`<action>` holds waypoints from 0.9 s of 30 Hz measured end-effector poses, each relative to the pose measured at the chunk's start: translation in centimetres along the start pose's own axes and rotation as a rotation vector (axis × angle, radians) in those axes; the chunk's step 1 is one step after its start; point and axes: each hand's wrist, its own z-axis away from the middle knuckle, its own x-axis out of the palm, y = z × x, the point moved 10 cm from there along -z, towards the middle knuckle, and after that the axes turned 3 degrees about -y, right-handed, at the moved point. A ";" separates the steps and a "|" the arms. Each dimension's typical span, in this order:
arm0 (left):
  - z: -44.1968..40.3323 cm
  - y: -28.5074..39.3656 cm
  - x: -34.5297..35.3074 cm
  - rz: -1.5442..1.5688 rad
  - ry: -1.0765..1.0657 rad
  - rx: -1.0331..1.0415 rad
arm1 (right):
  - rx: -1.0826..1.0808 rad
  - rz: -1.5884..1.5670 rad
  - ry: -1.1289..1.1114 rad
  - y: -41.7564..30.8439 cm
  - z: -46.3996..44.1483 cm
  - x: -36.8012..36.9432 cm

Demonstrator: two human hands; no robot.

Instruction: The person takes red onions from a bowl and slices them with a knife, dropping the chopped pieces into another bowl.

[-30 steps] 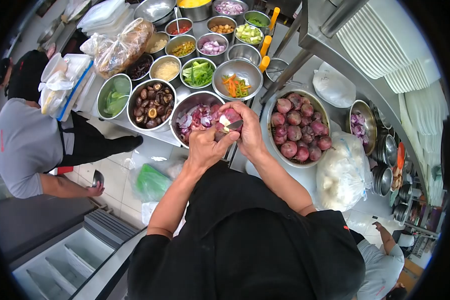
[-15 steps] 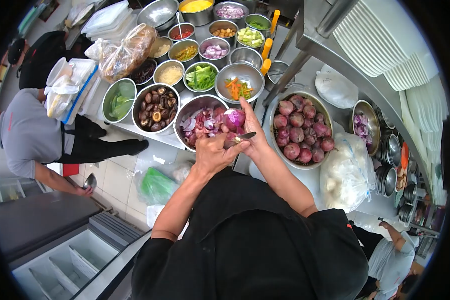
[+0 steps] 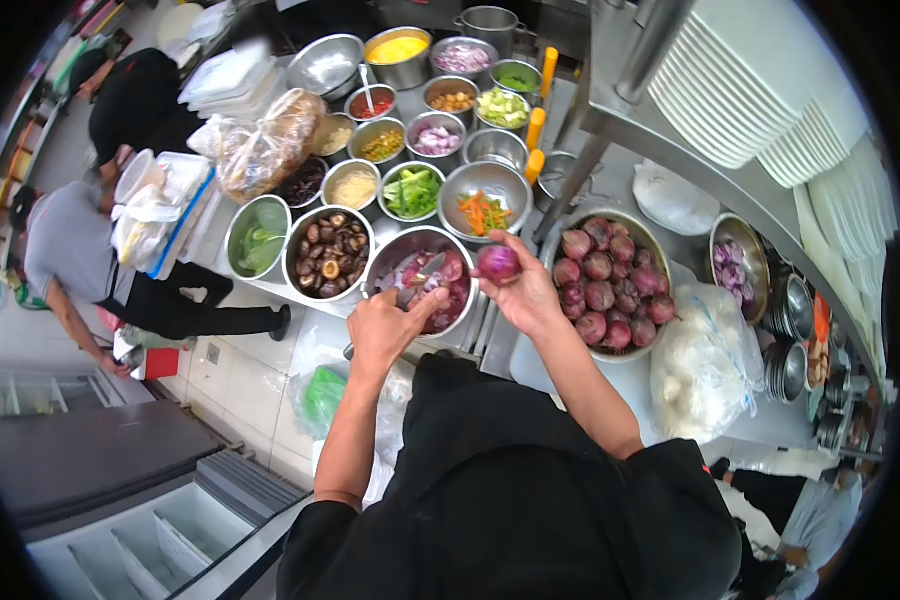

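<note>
My left hand (image 3: 382,335) is closed on a small knife (image 3: 430,268), its blade over the metal bowl (image 3: 372,284) of onion peelings (image 3: 455,305). Right of that bowl, my right hand (image 3: 528,297) holds a purple onion (image 3: 499,263) in its fingertips; the onion's skin looks smooth and shiny. The two hands are apart. A large metal bowl (image 3: 660,342) of unpeeled red onions (image 3: 598,266) stands to the right of my right hand.
Mushrooms (image 3: 327,254), cut greens (image 3: 411,192) and carrot strips (image 3: 484,213) fill bowls behind. A bag (image 3: 705,365) lies at right, below a steel shelf (image 3: 660,125) with plates (image 3: 715,90). Co-workers (image 3: 80,240) stand at left; another person (image 3: 820,515) is at lower right.
My hands have moved apart. The knife has gone left over the peelings bowl, and the onion has stayed in my right hand. The co-worker at left has shifted, and the view has turned slightly.
</note>
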 end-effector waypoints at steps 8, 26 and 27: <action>-1.9 -2.0 1.4 -0.136 0.036 -0.005 | 0.088 0.049 -0.057 0.1 0.6 0.6; -0.4 -2.0 0.4 0.356 -0.128 -0.098 | 0.165 0.118 -0.120 1.9 -0.9 2.2; -0.4 -2.1 0.5 0.343 -0.125 -0.099 | 0.157 0.117 -0.108 1.8 -0.7 2.3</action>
